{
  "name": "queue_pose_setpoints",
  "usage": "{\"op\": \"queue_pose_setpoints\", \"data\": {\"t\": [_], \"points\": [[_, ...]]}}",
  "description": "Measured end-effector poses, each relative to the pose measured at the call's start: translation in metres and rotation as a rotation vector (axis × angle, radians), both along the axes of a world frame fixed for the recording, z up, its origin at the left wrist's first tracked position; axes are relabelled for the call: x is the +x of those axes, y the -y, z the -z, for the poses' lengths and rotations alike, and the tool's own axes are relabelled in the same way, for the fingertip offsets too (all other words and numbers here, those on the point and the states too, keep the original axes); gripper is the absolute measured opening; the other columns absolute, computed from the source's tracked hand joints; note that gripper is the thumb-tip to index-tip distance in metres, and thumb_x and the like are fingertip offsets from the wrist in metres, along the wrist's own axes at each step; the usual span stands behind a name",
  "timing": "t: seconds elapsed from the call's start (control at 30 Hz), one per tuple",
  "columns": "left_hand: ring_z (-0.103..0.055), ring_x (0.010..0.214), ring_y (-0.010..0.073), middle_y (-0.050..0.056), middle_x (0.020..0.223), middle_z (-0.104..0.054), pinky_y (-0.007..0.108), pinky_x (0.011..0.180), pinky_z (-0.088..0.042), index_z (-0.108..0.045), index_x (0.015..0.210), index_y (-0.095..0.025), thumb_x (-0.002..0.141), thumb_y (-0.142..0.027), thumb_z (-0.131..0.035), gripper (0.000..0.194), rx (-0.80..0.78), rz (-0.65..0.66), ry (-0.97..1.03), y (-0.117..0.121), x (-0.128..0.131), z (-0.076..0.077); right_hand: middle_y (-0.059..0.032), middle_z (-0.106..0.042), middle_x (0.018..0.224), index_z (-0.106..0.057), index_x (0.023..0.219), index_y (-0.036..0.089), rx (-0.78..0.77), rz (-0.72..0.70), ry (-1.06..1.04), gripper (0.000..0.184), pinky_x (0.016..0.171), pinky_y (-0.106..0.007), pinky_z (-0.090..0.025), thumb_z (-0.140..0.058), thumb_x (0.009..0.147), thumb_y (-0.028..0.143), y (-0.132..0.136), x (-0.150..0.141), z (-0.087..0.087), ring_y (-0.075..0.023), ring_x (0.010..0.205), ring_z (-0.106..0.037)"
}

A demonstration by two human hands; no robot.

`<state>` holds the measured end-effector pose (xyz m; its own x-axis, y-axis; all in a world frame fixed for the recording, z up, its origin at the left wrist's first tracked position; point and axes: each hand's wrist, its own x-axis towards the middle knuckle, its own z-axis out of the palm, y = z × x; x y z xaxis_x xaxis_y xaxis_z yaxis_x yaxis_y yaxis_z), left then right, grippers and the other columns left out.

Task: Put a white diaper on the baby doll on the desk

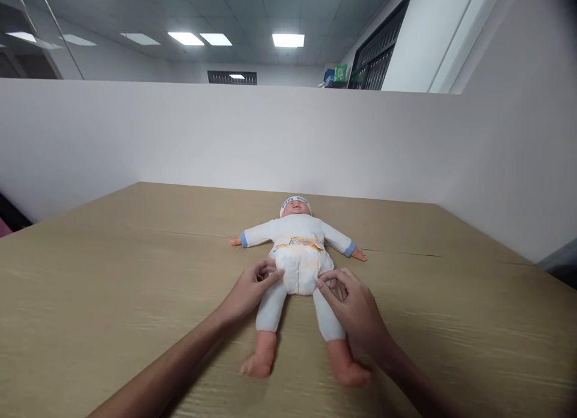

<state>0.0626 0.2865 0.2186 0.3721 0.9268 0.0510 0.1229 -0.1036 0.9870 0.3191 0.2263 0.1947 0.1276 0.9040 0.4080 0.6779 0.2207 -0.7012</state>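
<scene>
A baby doll (300,226) in white clothes with blue cuffs and a lettered headband lies on its back, arms spread, feet toward me. Around its hips is a white diaper (298,268) with an orange patterned waistband. My left hand (259,286) pinches the diaper's edge at the leg on the left side. On the other side, my right hand (349,298) has thumb and fingers closed on the opposite leg edge. Parts of the diaper's sides are hidden behind my fingers.
The doll lies on a wide wood-toned table (135,274) with a thin seam across it. A white partition (270,136) rises behind the table, and a white wall (518,166) stands at the right. Beyond the partition, a green package (340,73) is visible.
</scene>
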Motion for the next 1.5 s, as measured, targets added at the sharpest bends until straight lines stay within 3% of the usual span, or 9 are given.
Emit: {"op": "queue_pose_setpoints", "data": {"t": [0.1, 0.23, 0.4, 0.53, 0.8, 0.97, 1.2, 1.37, 1.5], "points": [[-0.069, 0.093, 0.0242, 0.008, 0.11, -0.078, 0.04, 0.086, -0.054, -0.069, 0.114, -0.02, 0.097, -0.059, -0.071, 0.043, 0.112, -0.139, -0.13, 0.001, -0.004, -0.008, -0.0036, -0.068, 0.086, -0.067, 0.092, 0.023, 0.041, 0.065, 0.019, 0.04, 0.073, -0.034, -0.044, -0.065, 0.103, 0.062, -0.007, 0.003, -0.013, -0.0221, 0.075, -0.059], [-0.063, 0.099, 0.0253, 0.007, 0.12, -0.073, 0.043, 0.093, -0.05, -0.064, 0.112, -0.022, 0.104, -0.049, -0.065, 0.028, 0.498, -0.266, -0.35, -0.011, 0.002, -0.027, -0.0026, -0.067, 0.086, -0.057, 0.09, 0.024, 0.101, 0.068, 0.099, 0.038, 0.077, -0.032, -0.043, -0.064, 0.102, 0.059, -0.042, 0.007, -0.035, -0.0221, 0.081, -0.062], [-0.057, 0.126, 0.0298, 0.009, 0.131, -0.071, 0.048, 0.112, -0.045, -0.066, 0.121, -0.023, 0.104, -0.038, -0.067, 0.023, 0.842, 0.008, -0.439, -0.051, 0.038, -0.044, 0.0002, -0.062, 0.078, -0.051, 0.082, 0.024, -0.021, -0.122, 0.145, 0.038, 0.07, -0.031, -0.036, -0.059, 0.104, 0.054, -0.093, 0.012, -0.044, -0.0191, 0.073, -0.056], [-0.057, 0.134, 0.0308, 0.007, 0.142, -0.071, 0.051, 0.117, -0.044, -0.068, 0.127, -0.025, 0.103, -0.049, -0.072, 0.034, 0.872, 0.13, -0.535, -0.079, 0.066, -0.04, 0.0018, -0.057, 0.074, -0.051, 0.08, 0.023, -0.049, -0.222, 0.127, 0.039, 0.068, -0.031, -0.034, -0.05, 0.108, 0.05, -0.104, 0.028, -0.038, -0.0172, 0.069, -0.051], [-0.056, 0.133, 0.036, 0.006, 0.142, -0.071, 0.056, 0.114, -0.045, -0.077, 0.123, -0.03, 0.089, -0.057, -0.083, 0.044, 0.864, 0.062, -0.684, -0.08, 0.087, -0.035, 0.0029, -0.048, 0.077, -0.05, 0.087, 0.023, -0.122, -0.235, -0.016, 0.045, 0.068, -0.029, -0.039, -0.042, 0.109, 0.062, -0.093, 0.081, -0.035, -0.0164, 0.072, -0.047], [-0.055, 0.131, 0.0364, 0.005, 0.141, -0.071, 0.056, 0.113, -0.046, -0.075, 0.12, -0.029, 0.084, -0.052, -0.085, 0.044, 0.849, 0.044, -0.676, -0.079, 0.088, -0.033, 0.0041, -0.05, 0.077, -0.054, 0.089, 0.022, -0.153, -0.323, -0.007, 0.043, 0.067, -0.028, -0.038, -0.045, 0.11, 0.058, -0.097, 0.056, -0.046, -0.0151, 0.071, -0.048], [-0.053, 0.126, 0.0347, 0.004, 0.137, -0.072, 0.052, 0.106, -0.047, -0.071, 0.115, -0.026, 0.078, -0.041, -0.089, 0.044, 0.799, 0.043, -0.615, -0.082, 0.085, -0.028, 0.0017, -0.057, 0.077, -0.05, 0.079, 0.022, -0.107, -0.331, 0.093, 0.029, 0.069, -0.031, -0.036, -0.052, 0.106, 0.033, -0.115, 0.01, -0.051, -0.0167, 0.072, -0.05], [-0.052, 0.128, 0.0346, 0.004, 0.141, -0.071, 0.054, 0.111, -0.045, -0.072, 0.122, -0.027, 0.077, -0.041, -0.092, 0.051, 0.755, 0.047, -0.576, -0.085, 0.083, -0.027, -0.0061, -0.065, 0.102, -0.06, 0.088, 0.022, 0.062, -0.325, 0.125, 0.024, 0.096, -0.04, -0.047, -0.058, 0.108, 0.035, -0.097, 0.02, -0.043, -0.0247, 0.102, -0.061], [-0.051, 0.133, 0.0369, 0.005, 0.144, -0.069, 0.058, 0.113, -0.042, -0.073, 0.13, -0.032, 0.08, -0.053, -0.093, 0.058, 0.7, 0.073, -0.578, -0.086, 0.08, -0.027, -0.0093, -0.069, 0.138, -0.067, 0.129, 0.025, 0.216, -0.426, 0.124, 0.021, 0.12, -0.045, -0.046, -0.058, 0.112, 0.035, -0.075, 0.035, -0.026, -0.027, 0.137, -0.06]]}}
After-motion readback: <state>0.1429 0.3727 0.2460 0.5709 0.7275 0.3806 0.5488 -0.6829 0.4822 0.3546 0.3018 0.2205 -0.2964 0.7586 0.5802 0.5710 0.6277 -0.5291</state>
